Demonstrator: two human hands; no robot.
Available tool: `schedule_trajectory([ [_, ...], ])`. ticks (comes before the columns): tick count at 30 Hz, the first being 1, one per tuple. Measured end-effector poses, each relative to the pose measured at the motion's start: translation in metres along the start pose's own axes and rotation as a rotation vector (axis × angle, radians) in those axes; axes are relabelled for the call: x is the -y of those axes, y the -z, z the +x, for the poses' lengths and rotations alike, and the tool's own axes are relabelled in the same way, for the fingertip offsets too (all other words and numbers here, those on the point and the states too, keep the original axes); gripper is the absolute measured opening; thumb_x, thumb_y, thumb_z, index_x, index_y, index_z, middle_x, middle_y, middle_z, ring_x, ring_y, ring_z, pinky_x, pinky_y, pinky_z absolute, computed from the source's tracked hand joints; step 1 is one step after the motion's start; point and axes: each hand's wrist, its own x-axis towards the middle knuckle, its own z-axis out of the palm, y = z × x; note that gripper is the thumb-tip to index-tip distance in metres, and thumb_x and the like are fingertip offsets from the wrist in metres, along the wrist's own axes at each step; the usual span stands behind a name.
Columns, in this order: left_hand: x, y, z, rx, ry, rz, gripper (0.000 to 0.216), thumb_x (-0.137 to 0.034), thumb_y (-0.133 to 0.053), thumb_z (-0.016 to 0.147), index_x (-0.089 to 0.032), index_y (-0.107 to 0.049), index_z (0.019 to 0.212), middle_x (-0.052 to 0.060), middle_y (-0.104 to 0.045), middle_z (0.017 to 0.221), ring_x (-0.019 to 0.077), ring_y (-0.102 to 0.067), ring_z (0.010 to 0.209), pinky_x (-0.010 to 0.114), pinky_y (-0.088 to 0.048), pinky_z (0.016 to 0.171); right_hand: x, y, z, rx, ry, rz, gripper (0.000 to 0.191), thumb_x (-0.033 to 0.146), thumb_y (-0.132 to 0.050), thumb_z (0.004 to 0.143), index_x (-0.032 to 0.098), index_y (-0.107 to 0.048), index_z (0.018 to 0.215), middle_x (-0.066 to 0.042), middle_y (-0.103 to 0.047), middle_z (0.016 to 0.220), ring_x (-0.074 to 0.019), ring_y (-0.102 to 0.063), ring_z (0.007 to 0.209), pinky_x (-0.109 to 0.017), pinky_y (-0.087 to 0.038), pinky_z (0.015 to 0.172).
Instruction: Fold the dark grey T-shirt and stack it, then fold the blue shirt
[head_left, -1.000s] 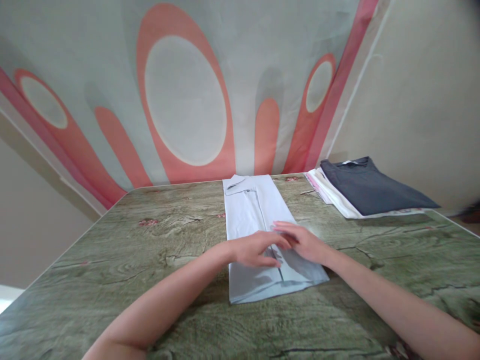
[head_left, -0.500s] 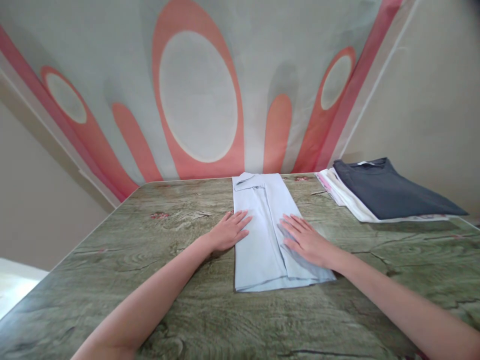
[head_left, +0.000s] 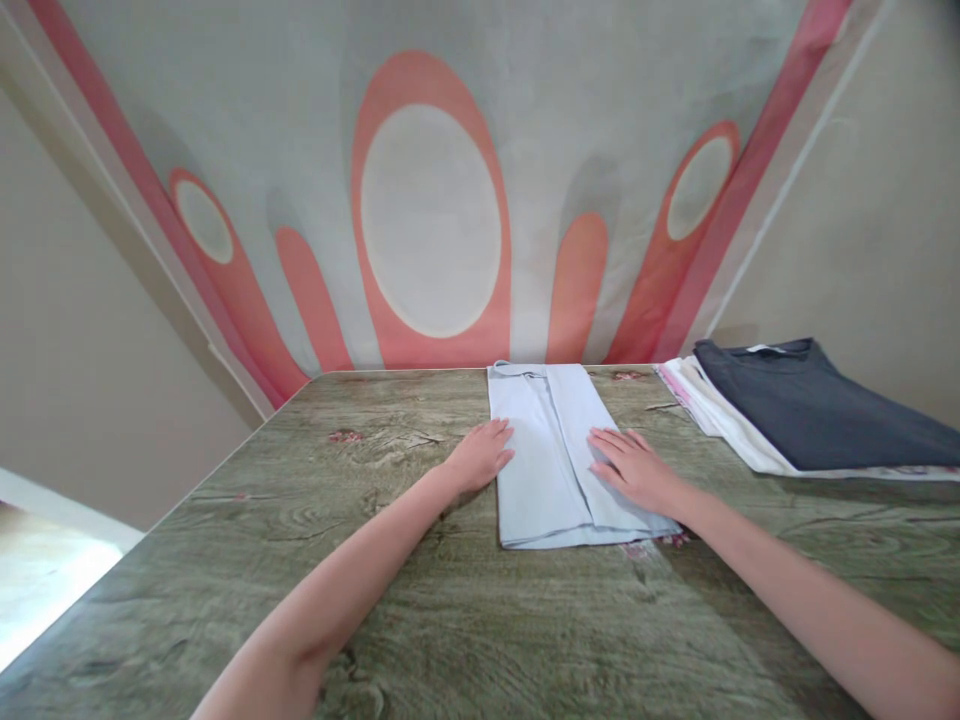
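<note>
A pale blue-white garment (head_left: 531,490), likely a shirt, lies folded into a long narrow shape on the table, its far end near the back edge. A lengthwise fold edge runs down its middle, and a small loop of cloth curls up at the far left corner. My left hand (head_left: 482,455) rests on its left edge, fingers stretched over the cloth. Lying flat on the right side is my right hand (head_left: 634,470), fingers extended. Neither hand grips anything; both touch the cloth from above.
A stack of folded clothes sits at the right back, with a dark grey T-shirt (head_left: 817,410) on top of white pieces (head_left: 757,445). The wood-patterned table (head_left: 360,620) meets a wall hanging (head_left: 540,120) with coral shapes behind.
The view has tilted up and shifted left. The flap at the garment's far left corner now looks like a narrow loop. Both hands stay on the cloth's sides.
</note>
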Motion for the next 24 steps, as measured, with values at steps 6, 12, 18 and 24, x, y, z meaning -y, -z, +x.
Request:
schedule_trajectory([
  [6, -0.049, 0.015, -0.062, -0.002, -0.131, -0.142, 0.043, -0.040, -0.042, 0.088, -0.015, -0.045, 0.124, 0.010, -0.041, 0.134, 0.0203, -0.036, 0.124, 0.032, -0.027, 0.103, 0.040, 0.015, 0.002, -0.045, -0.083, 0.268, 0.025, 0.028, -0.047, 0.081, 0.017, -0.059, 0.100, -0.008, -0.063, 0.096, -0.0183, -0.059, 0.083, -0.030, -0.045, 0.076],
  [12, -0.071, 0.026, -0.087, -0.074, 0.003, -0.195, 0.026, -0.041, -0.051, 0.082, -0.018, -0.057, 0.096, 0.006, -0.055, 0.100, 0.0199, -0.052, 0.095, 0.031, -0.041, 0.084, 0.078, 0.010, 0.024, 0.069, -0.211, 0.301, 0.031, 0.033, -0.048, 0.082, 0.017, -0.051, 0.108, -0.001, -0.061, 0.068, -0.0163, -0.058, 0.063, -0.025, -0.037, 0.057],
  [18, -0.076, 0.019, -0.091, -0.109, 0.047, -0.192, 0.022, -0.039, -0.053, 0.081, -0.019, -0.055, 0.090, 0.004, -0.052, 0.090, 0.0183, -0.051, 0.085, 0.028, -0.042, 0.076, 0.083, 0.000, 0.023, 0.053, -0.276, 0.259, 0.040, 0.034, -0.052, 0.080, 0.018, -0.046, 0.115, 0.000, -0.060, 0.065, -0.0159, -0.056, 0.060, -0.024, -0.031, 0.053],
  [24, -0.081, 0.018, -0.092, -0.119, 0.002, -0.081, 0.022, -0.040, -0.049, 0.083, -0.018, -0.055, 0.083, 0.005, -0.054, 0.086, 0.0184, -0.052, 0.083, 0.029, -0.042, 0.073, 0.083, -0.007, 0.016, -0.030, -0.182, 0.544, 0.041, 0.028, -0.051, 0.077, 0.018, -0.044, 0.117, 0.005, -0.052, 0.062, -0.0131, -0.051, 0.056, -0.024, -0.037, 0.055],
])
